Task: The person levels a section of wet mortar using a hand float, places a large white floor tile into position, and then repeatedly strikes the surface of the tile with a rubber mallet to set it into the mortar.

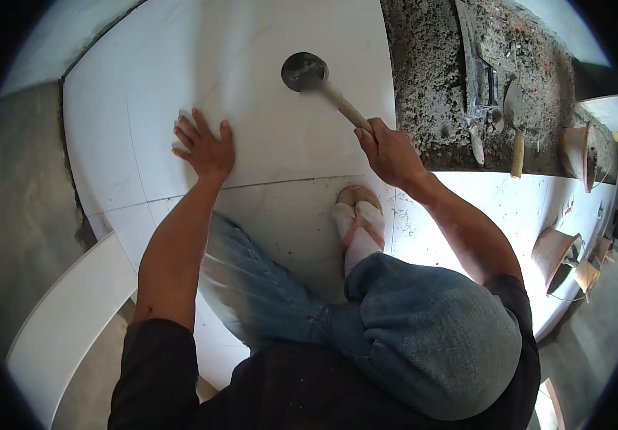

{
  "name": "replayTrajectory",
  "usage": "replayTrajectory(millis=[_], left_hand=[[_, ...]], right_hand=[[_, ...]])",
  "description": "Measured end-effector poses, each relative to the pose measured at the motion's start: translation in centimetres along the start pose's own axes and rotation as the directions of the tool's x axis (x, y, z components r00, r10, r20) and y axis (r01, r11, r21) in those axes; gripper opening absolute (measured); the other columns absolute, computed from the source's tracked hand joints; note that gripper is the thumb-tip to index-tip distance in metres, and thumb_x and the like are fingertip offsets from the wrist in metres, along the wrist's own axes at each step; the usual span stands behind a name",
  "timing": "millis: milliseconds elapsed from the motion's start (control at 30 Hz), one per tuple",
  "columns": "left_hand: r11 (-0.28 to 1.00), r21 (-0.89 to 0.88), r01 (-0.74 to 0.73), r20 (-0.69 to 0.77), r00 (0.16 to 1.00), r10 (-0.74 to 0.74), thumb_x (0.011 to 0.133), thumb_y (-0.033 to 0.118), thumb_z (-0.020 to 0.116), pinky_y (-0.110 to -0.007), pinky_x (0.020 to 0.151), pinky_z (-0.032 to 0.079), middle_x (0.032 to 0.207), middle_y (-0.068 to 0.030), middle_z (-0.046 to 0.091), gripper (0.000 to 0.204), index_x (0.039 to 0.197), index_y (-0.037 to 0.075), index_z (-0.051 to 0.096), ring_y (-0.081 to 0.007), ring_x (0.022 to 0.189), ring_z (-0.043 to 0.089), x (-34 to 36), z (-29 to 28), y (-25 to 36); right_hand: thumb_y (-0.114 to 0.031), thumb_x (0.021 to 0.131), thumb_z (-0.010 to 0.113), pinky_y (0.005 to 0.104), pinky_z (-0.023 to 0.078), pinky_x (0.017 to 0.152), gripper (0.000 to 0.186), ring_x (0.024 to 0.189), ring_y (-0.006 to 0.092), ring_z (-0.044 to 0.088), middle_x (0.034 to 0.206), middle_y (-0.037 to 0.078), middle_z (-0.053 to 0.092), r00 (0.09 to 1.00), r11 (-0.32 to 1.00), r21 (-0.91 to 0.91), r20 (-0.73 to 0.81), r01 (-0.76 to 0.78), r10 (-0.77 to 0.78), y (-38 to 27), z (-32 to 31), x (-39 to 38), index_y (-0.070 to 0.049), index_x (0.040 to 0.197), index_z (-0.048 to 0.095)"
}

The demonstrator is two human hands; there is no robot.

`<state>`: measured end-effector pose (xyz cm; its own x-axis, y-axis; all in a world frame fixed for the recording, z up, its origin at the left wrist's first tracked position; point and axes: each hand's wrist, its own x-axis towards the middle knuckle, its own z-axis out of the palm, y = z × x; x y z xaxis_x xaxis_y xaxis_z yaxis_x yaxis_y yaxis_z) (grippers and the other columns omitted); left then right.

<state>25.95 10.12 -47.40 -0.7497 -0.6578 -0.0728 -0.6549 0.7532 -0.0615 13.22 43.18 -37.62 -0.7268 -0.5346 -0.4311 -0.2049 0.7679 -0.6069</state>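
My left hand [207, 148] lies flat with its fingers spread on a large white floor tile [266, 136]. In my right hand [393, 152] is the wooden handle of a rubber mallet [305, 72], gripped near its end. The mallet's round black head is over the same tile, toward its far right part; whether it touches the surface I cannot tell. A straight joint separates this tile from the tile beneath my sandalled foot [360, 218].
Right of the tile lies a bed of rough mortar [423, 86]. A trowel [515, 118] and a long metal tool [477, 79] rest on it. Two buckets [576, 154] [556, 254] are at the right. Grey walls [19, 165] border the left, where a white tile strip [73, 301] stands.
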Motion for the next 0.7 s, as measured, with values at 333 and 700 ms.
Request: replayTrajectory(millis=[333,700], left_hand=[[0.998,0.007,-0.06,0.016,0.998,0.06,0.094,0.06,0.033,-0.068,0.11,0.005,0.16,-0.0186,0.003,0.078,0.154,0.015,0.012,-0.0404,0.146,0.002,0.9,-0.3,0.1],[1.0,-0.001,-0.022,0.045,0.999,0.022,0.092,0.065,0.033,-0.066,0.111,0.0,0.162,-0.011,0.002,0.079,0.155,0.021,0.013,-0.0356,0.148,-0.003,9.2,-1.3,-3.5]], right_hand=[[-0.036,0.099,0.044,0.0515,0.05,0.068,0.038,0.072,0.0435,0.064,0.073,0.025,0.064,0.996,0.996,-0.018,0.018,0.083,-0.083,-2.2,-0.5,5.5,0.001,0.101,0.05],[-0.033,0.097,0.047,0.0427,0.049,0.07,0.035,0.074,0.0307,0.063,0.082,0.017,0.064,0.961,0.954,0.173,0.092,0.244,-0.263,-16.7,-8.1,10.1,-0.003,0.111,0.054]])
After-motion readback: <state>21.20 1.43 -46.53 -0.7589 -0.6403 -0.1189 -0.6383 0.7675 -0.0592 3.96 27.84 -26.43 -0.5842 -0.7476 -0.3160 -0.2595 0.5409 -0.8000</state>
